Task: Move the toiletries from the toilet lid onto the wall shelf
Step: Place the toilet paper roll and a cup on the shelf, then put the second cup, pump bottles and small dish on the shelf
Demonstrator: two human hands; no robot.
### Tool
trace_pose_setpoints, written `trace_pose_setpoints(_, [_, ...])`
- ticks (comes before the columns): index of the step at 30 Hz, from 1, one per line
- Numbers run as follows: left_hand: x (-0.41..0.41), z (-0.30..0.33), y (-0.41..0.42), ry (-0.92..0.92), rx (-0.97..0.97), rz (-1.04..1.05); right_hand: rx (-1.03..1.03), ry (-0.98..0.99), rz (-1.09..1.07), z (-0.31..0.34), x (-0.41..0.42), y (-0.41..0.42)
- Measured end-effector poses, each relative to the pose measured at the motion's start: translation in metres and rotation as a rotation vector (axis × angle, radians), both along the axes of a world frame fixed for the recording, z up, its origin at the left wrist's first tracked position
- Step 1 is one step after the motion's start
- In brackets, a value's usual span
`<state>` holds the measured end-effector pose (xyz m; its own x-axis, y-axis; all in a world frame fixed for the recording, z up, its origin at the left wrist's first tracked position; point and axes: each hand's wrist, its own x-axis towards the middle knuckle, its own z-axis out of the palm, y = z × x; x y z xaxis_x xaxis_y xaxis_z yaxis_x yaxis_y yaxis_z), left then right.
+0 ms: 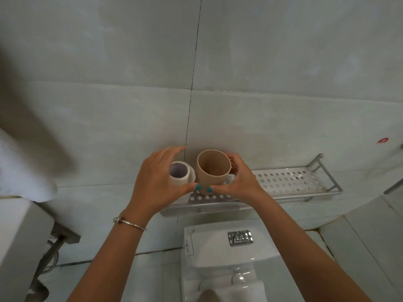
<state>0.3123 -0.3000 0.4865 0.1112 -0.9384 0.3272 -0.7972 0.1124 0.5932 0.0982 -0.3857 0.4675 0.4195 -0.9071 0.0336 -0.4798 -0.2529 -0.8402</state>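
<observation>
A perforated metal wall shelf [290, 182] hangs on the tiled wall above the toilet. At its left end stand a white toilet paper roll [180, 174] and a beige cup with a handle [212, 170], side by side and upright. My left hand [158, 182] curls around the paper roll, thumb in front of it. My right hand [239, 182] wraps the cup from the right, fingers by the handle and thumb on its front. The white toilet tank and lid [220, 258] lie below, with nothing visible on the part in view.
A chrome flush button [240, 237] sits on the tank top. The right part of the shelf holds nothing. A white towel [19, 171] hangs at the left, above a white fixture [19, 240]. A red sticker [383, 140] marks the wall at right.
</observation>
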Motion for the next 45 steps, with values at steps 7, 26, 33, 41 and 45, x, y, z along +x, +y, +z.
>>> trace_pose_setpoints(7, [0.003, -0.023, 0.005, 0.156, 0.096, 0.035, 0.012, 0.039, 0.039, 0.002, 0.0, -0.002])
trace_pose_setpoints(26, [0.001, -0.04, -0.008, 0.39, 0.075, 0.124, 0.011, 0.16, -0.013, -0.003, 0.009, -0.002])
trace_pose_setpoints(33, [0.003, -0.029, 0.005, 0.275, 0.001, 0.114, 0.018, 0.174, -0.037, 0.002, -0.003, 0.005])
trace_pose_setpoints(41, [-0.021, -0.008, 0.051, 0.278, -0.156, 0.028, -0.061, -0.022, -0.132, 0.018, -0.053, 0.072])
trace_pose_setpoints(45, [-0.051, -0.019, 0.095, 0.284, -0.159, -0.058, -0.063, -0.043, -0.155, 0.002, -0.104, 0.128])
